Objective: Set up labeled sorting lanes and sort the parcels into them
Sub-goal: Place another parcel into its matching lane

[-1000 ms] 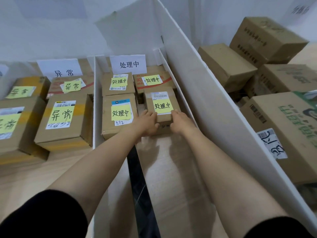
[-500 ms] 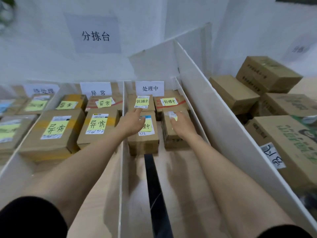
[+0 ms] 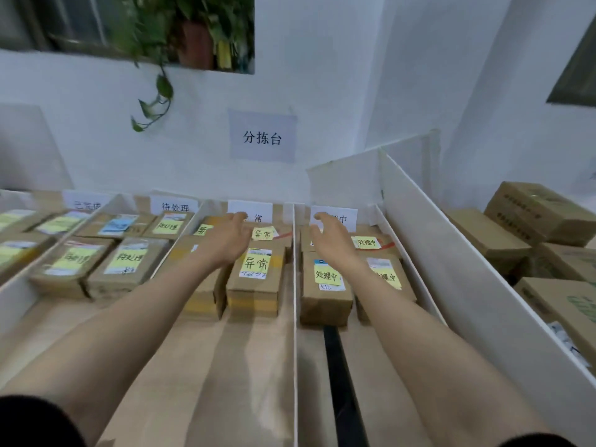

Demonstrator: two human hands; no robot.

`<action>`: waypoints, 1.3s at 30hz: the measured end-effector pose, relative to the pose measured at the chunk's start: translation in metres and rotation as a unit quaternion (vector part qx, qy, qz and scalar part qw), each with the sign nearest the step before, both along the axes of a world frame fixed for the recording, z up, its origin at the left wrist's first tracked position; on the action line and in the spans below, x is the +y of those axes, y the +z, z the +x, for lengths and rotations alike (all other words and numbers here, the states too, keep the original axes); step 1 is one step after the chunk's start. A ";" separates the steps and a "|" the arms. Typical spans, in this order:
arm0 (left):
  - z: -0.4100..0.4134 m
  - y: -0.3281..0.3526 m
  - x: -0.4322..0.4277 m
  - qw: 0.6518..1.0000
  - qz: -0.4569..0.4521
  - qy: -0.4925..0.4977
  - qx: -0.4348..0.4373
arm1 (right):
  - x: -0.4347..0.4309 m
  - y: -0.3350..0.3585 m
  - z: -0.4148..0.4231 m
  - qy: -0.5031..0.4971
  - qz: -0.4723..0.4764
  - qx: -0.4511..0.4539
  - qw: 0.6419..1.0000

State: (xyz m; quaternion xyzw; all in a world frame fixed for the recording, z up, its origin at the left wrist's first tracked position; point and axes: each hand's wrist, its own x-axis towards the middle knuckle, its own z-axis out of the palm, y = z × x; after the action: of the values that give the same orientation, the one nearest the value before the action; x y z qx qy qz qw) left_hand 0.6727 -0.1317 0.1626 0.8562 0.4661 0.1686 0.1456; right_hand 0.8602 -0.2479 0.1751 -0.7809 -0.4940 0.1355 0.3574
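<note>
- I see the left hand (image 3: 225,241) up in the air over the middle lane, fingers loose and a little apart, holding nothing
- The right hand (image 3: 332,241) is up over the right lane, fingers loose and a little apart, holding nothing
- The blue-tag parcel (image 3: 325,304) and the end parcel (image 3: 395,269) sit side by side below that hand, not touched
- The right arm hides part of the end parcel's yellow note
- A thin white divider (image 3: 295,301) stands between my two hands
- The right fingertips cover part of the lane card (image 3: 346,217)
- A tall white board (image 3: 451,269) walls off the big brown boxes (image 3: 532,221)
</note>
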 end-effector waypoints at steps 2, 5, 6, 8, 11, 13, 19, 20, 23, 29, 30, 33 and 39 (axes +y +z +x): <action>-0.026 0.006 0.002 1.000 0.010 0.009 0.002 | 0.008 0.008 -0.024 0.024 0.011 -0.004 1.000; -0.064 0.014 0.004 0.999 0.017 0.034 -0.021 | 0.020 0.018 -0.057 0.052 0.030 -0.019 0.998; -0.076 0.017 0.004 0.998 0.020 0.045 -0.029 | 0.023 0.021 -0.067 0.062 0.031 -0.023 0.997; -0.099 0.025 -0.001 0.997 0.026 0.064 -0.035 | 0.028 0.027 -0.088 0.080 0.035 -0.021 0.996; -0.134 0.034 -0.009 0.994 0.029 0.093 -0.041 | 0.036 0.035 -0.117 0.116 0.042 -0.026 0.992; -0.158 0.039 -0.016 0.992 0.033 0.115 -0.045 | 0.041 0.038 -0.136 0.144 0.052 -0.028 0.988; -0.225 0.050 -0.048 0.977 0.047 0.200 -0.054 | 0.048 0.046 -0.192 0.220 0.061 -0.024 0.973; -0.235 0.051 -0.055 0.974 0.045 0.216 -0.055 | 0.047 0.045 -0.202 0.234 0.058 -0.019 0.970; -0.263 0.054 -0.081 0.961 0.045 0.266 -0.062 | 0.042 0.044 -0.228 0.270 0.058 0.006 0.961; -0.320 0.054 -0.139 0.936 0.048 0.338 -0.081 | 0.023 0.037 -0.290 0.341 0.068 0.049 0.936; -0.326 0.056 -0.151 0.933 0.053 0.348 -0.077 | 0.017 0.036 -0.301 0.356 0.072 0.059 0.930; -0.345 0.059 -0.183 0.920 0.067 0.381 -0.067 | 0.002 0.031 -0.332 0.396 0.082 0.069 0.912; -0.391 0.058 -0.233 0.904 0.085 0.415 -0.053 | -0.024 0.031 -0.390 0.462 0.092 0.058 0.880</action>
State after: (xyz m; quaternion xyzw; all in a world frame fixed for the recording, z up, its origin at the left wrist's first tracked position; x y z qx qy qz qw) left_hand 0.2819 -0.3646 0.2201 0.5843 0.7547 0.2981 0.0136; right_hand 0.4699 -0.2722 0.2058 -0.4188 -0.7872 0.2841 0.3524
